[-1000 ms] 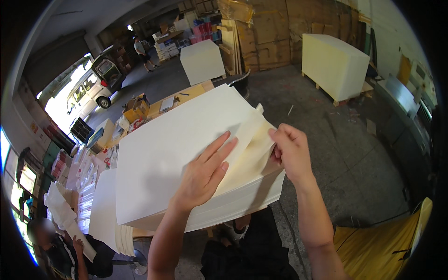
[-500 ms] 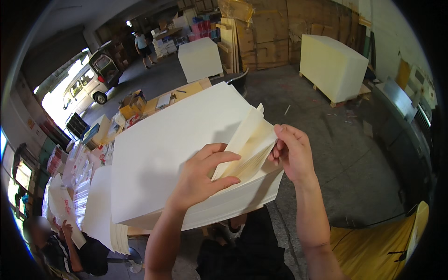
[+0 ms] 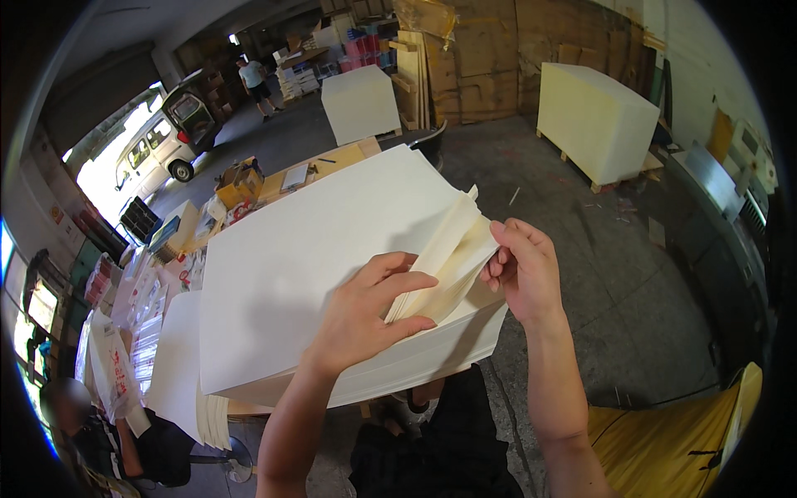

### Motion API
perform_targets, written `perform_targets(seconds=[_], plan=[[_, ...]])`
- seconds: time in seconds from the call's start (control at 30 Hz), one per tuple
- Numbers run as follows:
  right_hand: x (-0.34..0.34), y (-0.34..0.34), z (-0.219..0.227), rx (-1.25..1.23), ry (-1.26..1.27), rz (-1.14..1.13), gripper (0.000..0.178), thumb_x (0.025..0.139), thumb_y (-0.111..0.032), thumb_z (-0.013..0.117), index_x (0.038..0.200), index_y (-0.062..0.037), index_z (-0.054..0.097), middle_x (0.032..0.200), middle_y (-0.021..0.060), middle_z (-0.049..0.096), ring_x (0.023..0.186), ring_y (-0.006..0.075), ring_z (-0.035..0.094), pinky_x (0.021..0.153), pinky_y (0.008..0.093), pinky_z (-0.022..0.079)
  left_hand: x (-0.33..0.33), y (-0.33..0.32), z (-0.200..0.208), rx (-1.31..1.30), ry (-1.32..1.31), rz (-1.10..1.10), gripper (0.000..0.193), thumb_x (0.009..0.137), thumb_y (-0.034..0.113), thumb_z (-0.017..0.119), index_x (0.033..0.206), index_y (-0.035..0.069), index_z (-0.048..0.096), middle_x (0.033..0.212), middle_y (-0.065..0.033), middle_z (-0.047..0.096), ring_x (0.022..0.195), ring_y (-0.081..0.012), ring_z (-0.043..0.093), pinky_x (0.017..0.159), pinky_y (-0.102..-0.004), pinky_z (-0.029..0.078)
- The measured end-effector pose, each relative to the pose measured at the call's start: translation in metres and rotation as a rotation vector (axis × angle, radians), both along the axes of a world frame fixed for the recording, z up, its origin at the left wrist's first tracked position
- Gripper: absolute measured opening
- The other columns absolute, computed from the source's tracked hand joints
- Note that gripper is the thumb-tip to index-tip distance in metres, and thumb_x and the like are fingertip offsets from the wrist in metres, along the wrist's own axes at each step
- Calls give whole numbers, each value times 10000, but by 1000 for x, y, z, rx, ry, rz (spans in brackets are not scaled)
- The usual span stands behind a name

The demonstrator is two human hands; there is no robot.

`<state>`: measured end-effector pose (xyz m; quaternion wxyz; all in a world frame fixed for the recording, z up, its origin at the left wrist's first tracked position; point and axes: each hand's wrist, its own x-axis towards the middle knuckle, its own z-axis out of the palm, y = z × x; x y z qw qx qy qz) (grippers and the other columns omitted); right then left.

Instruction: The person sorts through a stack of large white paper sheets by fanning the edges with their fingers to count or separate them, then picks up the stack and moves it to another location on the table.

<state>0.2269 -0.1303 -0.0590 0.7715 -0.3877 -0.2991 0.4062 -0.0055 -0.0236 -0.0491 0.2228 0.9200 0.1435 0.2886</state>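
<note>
A tall stack of large white paper sheets point(image 3: 299, 241) rises in front of me. At its near right corner several sheets are bent back into a folded bundle point(image 3: 444, 241) with fanned, cream-toned edges. My left hand point(image 3: 369, 311) rests on the stack, thumb and fingers curved around the lower left part of that bundle. My right hand point(image 3: 529, 266) is closed at the bundle's right side, pinching the sheets' edge between thumb and curled fingers. How many sheets it grips cannot be made out.
Behind the stack runs a wooden workbench point(image 3: 344, 158) with a cardboard box point(image 3: 238, 184). Two pallet-loaded paper stacks point(image 3: 359, 104) point(image 3: 594, 124) stand farther off. A person point(image 3: 154, 444) sits at the lower left; another person point(image 3: 256, 83) stands near a van point(image 3: 154, 153). Yellow sheeting point(image 3: 664, 440) lies lower right.
Both hands keep their hold, and the bent sheets have shifted slightly, their fanned edges closer together. The seated person at the left has moved the plastic-wrapped white item a little.
</note>
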Motion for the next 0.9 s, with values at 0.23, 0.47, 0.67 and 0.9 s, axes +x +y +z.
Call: perform_targets(seconds=[0.23, 0.47, 0.67, 0.9], plan=[[-2, -1, -15, -106, -194, -64, 420, 1058, -248, 686, 708, -111, 498, 634, 9, 556, 546, 111, 582, 470, 254, 411, 3, -1, -3, -73, -105, 40, 436, 920, 263, 812, 1346, 203, 741, 1445, -150, 634, 1194, -332, 703, 993, -395, 578], [-4, -1, 1, -38, -33, -15, 418, 1070, -263, 645, 706, -101, 520, 632, 10, 549, 569, 123, 594, 489, 272, 432, 0, -1, 0, 28, 12, -11, 449, 907, 281, 824, 1348, 241, 749, 1483, -151, 614, 1203, -331, 702, 995, -398, 585], [9, -8, -14, -135, -207, -133, 376, 1062, -259, 647, 744, -79, 560, 703, 48, 614, 685, 177, 652, 610, 338, 509, 1, 1, 0, -53, -17, -15, 535, 814, 304, 915, 1323, 238, 767, 1433, -141, 650, 1206, -327, 697, 995, -393, 583], [-32, -34, -38, 128, -1468, -516, 220, 850, -272, 772, 960, -86, 731, 1092, 96, 709, 1094, 296, 666, 1061, 505, 463, 1, 0, 2, 49, -5, -6, 564, 829, 292, 895, 1370, 245, 744, 1439, -121, 652, 1224, -318, 689, 997, -398, 581]])
